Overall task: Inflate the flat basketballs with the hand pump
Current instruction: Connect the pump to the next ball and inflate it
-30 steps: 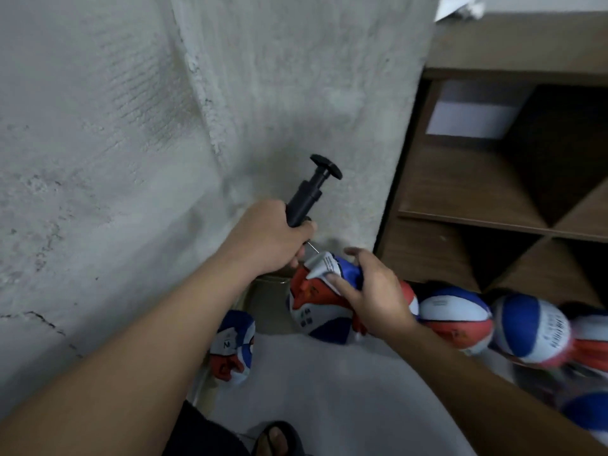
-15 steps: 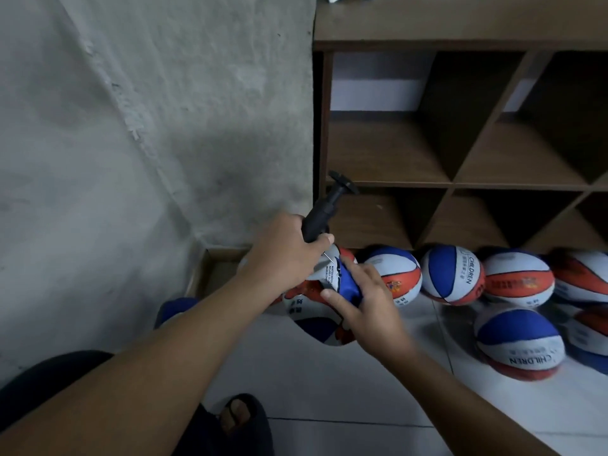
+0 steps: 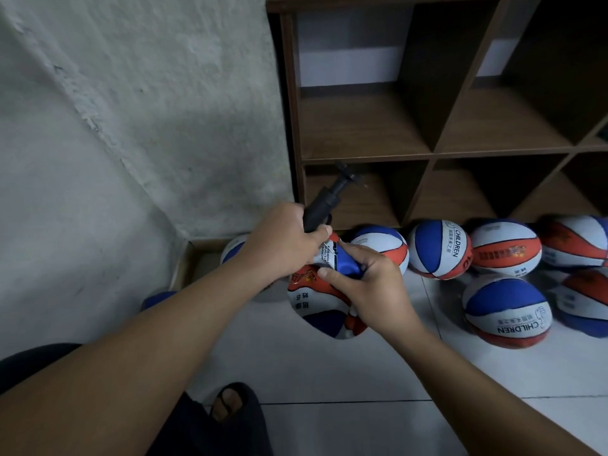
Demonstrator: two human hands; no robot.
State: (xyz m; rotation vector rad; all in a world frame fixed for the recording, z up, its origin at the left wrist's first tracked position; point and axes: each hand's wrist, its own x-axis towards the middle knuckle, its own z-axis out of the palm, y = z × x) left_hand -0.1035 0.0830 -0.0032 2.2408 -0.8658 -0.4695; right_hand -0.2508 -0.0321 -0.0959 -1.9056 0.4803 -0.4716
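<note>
The left hand [image 3: 279,241] is gripping the black hand pump [image 3: 320,210] around its barrel, the handle pointing up and away toward the shelf. The right hand [image 3: 371,284] is pinching and holding the flat basketball [image 3: 320,302], crumpled, in the air between both hands just above the floor. The pump's lower end and needle are hiding behind the left fingers. The wooden cubby shelf [image 3: 427,156] is standing against a rough grey wall [image 3: 148,110] on a pale tiled floor [image 3: 345,373]. Six inflated balls [image 3: 439,248] are showing clearly at its foot, some cut off by the right edge; more are lying partly hidden behind the arms.
</note>
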